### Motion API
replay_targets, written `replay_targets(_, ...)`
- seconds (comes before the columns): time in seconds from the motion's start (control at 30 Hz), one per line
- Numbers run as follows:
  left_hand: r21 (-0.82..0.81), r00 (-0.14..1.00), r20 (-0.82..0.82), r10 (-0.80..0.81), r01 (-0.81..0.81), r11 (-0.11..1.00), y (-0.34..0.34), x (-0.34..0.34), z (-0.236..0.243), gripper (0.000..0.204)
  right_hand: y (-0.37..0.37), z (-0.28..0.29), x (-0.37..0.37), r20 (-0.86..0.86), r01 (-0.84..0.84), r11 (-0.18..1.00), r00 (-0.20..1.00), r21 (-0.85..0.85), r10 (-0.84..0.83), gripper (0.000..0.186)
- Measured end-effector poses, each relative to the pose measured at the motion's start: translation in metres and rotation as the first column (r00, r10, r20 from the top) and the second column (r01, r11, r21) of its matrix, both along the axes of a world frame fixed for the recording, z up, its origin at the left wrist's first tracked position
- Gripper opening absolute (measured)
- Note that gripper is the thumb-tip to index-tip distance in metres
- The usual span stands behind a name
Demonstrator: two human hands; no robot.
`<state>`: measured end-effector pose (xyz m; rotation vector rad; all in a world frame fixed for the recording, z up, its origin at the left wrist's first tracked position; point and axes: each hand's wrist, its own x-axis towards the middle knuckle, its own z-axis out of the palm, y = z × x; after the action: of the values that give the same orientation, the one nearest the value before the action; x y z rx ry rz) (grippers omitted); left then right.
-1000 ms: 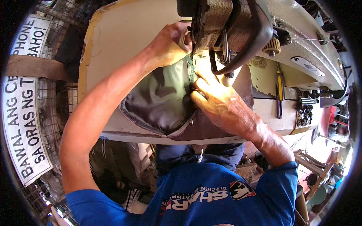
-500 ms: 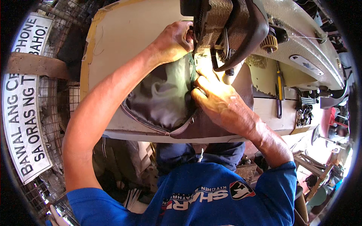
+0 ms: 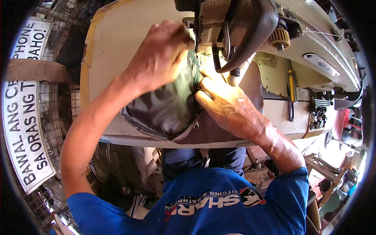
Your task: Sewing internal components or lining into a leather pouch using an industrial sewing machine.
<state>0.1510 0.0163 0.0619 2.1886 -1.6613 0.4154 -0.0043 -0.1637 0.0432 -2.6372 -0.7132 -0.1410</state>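
Under the head of a sewing machine [image 3: 213, 29] lies a dark, shiny fabric piece [image 3: 160, 111] with a curved, zipper-like edge and a green strip along its right side. Brown leather-like material [image 3: 221, 131] spreads beneath it and to its right; a small metal zipper pull shows near the join. My right hand [image 3: 231, 103] bears down beside the presser area, fingers bent and gripping the fabric's edge. Above the fabric's far left part is my left hand [image 3: 158, 56], smeared by motion, its fingers curled near the machine head. Whether it holds anything is unclear.
The pale machine table [image 3: 117, 39] has a taped left edge. A yellow-and-black handled tool [image 3: 291, 88] lies right of the work, under the machine arm [image 3: 313, 47]. Wire mesh with white signs [image 3: 27, 133] stands at the left. A black curved lever [image 3: 254, 39] overhangs my right hand.
My left hand has drawn back from beside the needle area, toward the left and nearer to me. The fabric has shifted slightly left, while my right hand stays on it.
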Motion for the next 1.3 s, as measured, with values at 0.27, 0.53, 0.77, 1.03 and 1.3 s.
replay_targets(0.27,0.120,0.955,-0.066,-0.290,0.296,0.948,0.012,-0.021,-0.008,0.040,-0.004,-0.007,-0.002,0.079,0.023,0.998,0.997,0.065,-0.028,0.013)
replay_targets(0.53,0.052,0.982,0.050,-0.182,0.180,0.982,0.019,-0.030,-0.035,0.044,-0.005,-0.012,-0.004,0.054,0.017,0.999,0.998,0.048,-0.020,0.014)
replay_targets(0.77,-0.014,0.986,-0.034,-0.163,0.163,0.987,0.012,-0.036,-0.034,0.042,-0.009,-0.023,-0.006,0.125,0.021,0.990,0.991,0.139,-0.039,0.017)
replay_targets(1.03,-0.017,0.986,-0.050,-0.158,0.157,0.987,0.007,-0.039,-0.033,0.048,-0.027,-0.030,0.001,0.164,0.207,0.963,0.958,0.173,-0.236,0.024)
replay_targets(1.3,-0.014,0.990,-0.033,-0.138,0.138,0.990,0.009,-0.042,-0.032,0.045,-0.047,-0.026,0.045,0.458,0.114,0.974,0.868,0.194,-0.193,0.014)
